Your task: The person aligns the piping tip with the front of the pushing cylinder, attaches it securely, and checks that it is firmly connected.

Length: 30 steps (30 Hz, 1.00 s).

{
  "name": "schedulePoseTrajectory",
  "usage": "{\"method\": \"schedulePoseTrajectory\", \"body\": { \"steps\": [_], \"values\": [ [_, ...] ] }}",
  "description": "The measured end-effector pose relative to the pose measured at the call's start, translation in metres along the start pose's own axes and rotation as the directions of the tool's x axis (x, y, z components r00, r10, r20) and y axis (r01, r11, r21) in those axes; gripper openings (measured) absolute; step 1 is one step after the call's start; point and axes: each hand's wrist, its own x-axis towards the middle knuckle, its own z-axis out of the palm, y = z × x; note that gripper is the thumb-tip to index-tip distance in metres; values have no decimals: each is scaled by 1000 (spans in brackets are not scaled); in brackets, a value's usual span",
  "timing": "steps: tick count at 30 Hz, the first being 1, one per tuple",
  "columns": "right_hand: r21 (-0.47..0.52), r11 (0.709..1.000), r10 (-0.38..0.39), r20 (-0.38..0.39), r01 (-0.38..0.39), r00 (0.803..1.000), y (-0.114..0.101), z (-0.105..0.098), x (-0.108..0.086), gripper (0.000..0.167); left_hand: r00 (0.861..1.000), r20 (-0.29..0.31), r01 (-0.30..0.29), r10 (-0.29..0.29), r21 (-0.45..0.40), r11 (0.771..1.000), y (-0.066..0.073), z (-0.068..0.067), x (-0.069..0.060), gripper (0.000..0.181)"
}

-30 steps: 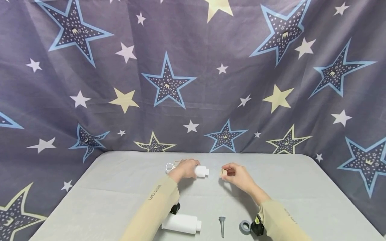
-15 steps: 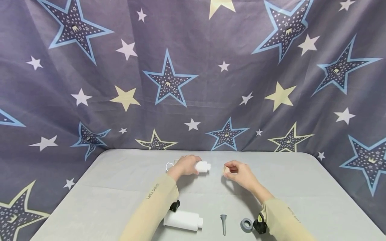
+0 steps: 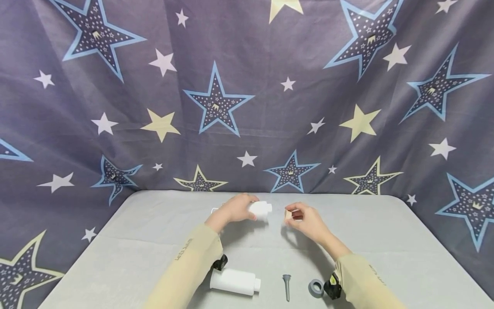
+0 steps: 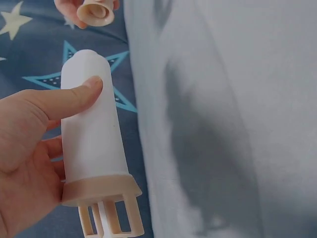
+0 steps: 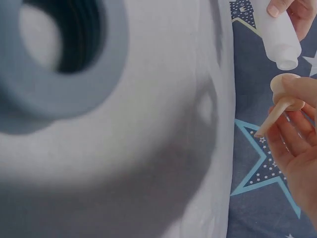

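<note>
White cylindrical bottle with a smooth, matte body (image 4: 91, 139), one of two in view, lies sideways in the grasp of the left hand (image 3: 235, 208) over the far part of the table, its neck pointing toward the right hand (image 3: 307, 221). The left hand's thumb lies along the body, with the fingers bent round the other side. One beige collar (image 4: 101, 189) rings the bottle's base, with a beige openwork frame (image 4: 131, 213) extending from it. The right hand pinches one beige round cap with a slim, angled spout (image 4: 96, 15) between thumb and fingers; the cap is near the bottle's neck but apart from it.

Nearer the person, a second white cylindrical bottle (image 3: 233, 282) lies on its side, neck to the right. Next along is one slim grey peg with a flared head (image 3: 287, 288), then one thick grey ring (image 3: 316, 288), just beside the black camera on the right wrist (image 3: 332, 288). A matching black camera on the left wrist (image 3: 220, 262) shows below the beige sleeve (image 3: 193, 253). Pale grey cloth (image 3: 127, 262) covers the table; behind hangs a purple-grey, star-printed curtain (image 3: 262, 120).
</note>
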Motion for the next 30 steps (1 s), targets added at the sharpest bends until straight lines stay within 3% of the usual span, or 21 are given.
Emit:
{"method": "schedulePoseTrajectory", "body": {
  "steps": [12, 30],
  "values": [
    [24, 998, -49, -29, 50, 998, -14, -7, -2, 36, 999, 21, -37, 36, 25, 999, 15, -11, -9, 50],
    [-16, 992, -125, -74, 124, 989, -31, -11, -10, 33, 994, 0, -109, 110, 108, 988, 35, -13, -23, 52]
  ]
}}
